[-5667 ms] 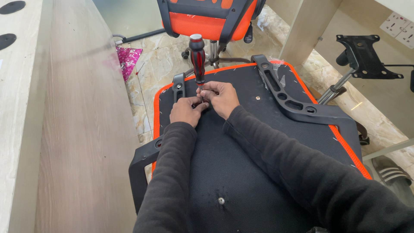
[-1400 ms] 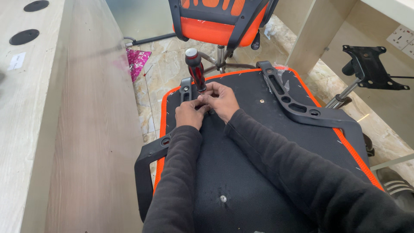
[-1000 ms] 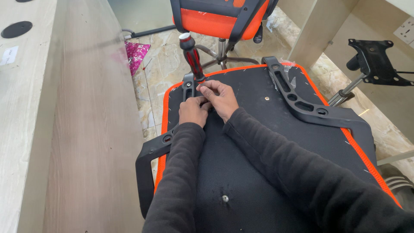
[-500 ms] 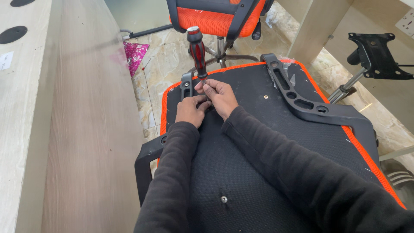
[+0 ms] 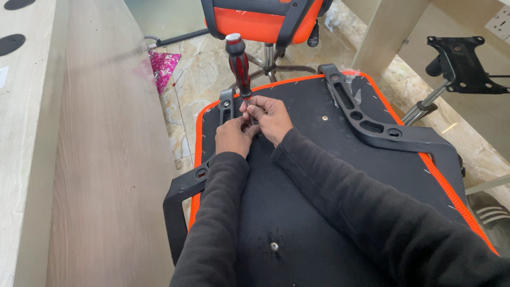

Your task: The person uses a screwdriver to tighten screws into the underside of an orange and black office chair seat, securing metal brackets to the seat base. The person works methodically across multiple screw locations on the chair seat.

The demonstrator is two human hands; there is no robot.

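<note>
Left hand grip pinched narrow at screwdriver tip, I judge steadying it on armrest bracket. Right hand clasps shaft; red-black screwdriver upright at seat underside far-left edge.

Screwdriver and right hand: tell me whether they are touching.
Touching. The head view shows the right hand's fingertips pinched around the lower shaft of the upright red-and-black screwdriver, with no gap; the left hand presses in beside it.
</note>
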